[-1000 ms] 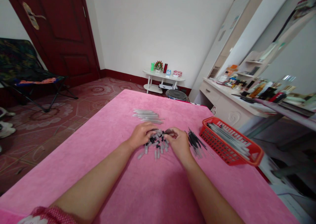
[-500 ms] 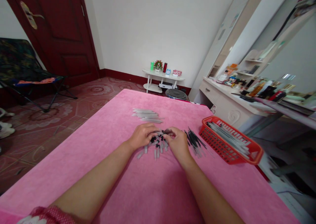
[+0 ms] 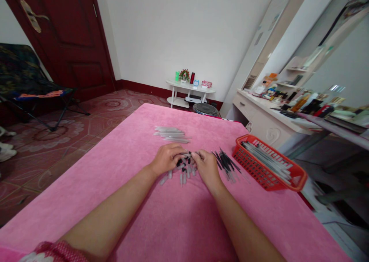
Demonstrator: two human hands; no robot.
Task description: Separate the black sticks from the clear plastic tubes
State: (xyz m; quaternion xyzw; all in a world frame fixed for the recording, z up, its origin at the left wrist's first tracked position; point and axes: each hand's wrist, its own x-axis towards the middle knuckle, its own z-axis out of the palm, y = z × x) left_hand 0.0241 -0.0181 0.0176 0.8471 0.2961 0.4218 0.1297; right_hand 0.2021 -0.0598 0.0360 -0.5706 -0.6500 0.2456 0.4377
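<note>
Over a loose pile of small translucent pen caps with black parts among them, my two hands meet at the middle of the pink-covered table. My left hand is closed in a pinch on a slim translucent pen piece whose end shows at the fingertips. Close by on the right, my right hand pinches too, its fingertips almost against that piece; what they hold is too small to make out. Beyond the hands lies a row of translucent pen barrels. Thin black pen refills are spread just right of my right hand.
A red plastic basket filled with long translucent pieces stands at the table's right side. Farther right is a white dressing table crowded with bottles. A folding chair is at the left, and a low white stand by the wall.
My right hand has shifted slightly left, and its fingers have drawn closer together by my left fingertips. The left hand is almost where it was.
</note>
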